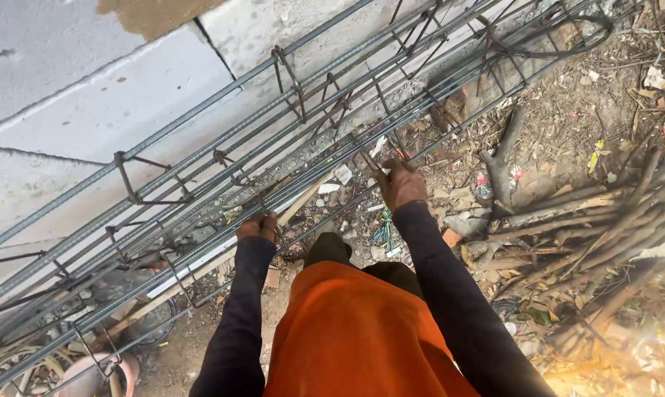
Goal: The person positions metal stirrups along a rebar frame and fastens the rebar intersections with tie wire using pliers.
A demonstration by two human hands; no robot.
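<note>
At the bottom centre, an orange vest is seen. Just above it, the left hand is closed around a bar of the rebar cage, and the right hand is clenched on another. The cage runs diagonally from lower left to upper right, beside a concrete wall. Fingers could be pinched or scratched by the tie wires if the cage shifts.

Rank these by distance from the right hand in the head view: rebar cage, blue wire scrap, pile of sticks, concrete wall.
From the right hand:
1. Rebar cage, under the hand.
2. Blue wire scrap, just below on the ground.
3. Pile of sticks, off right.
4. Concrete wall, far left.
</note>
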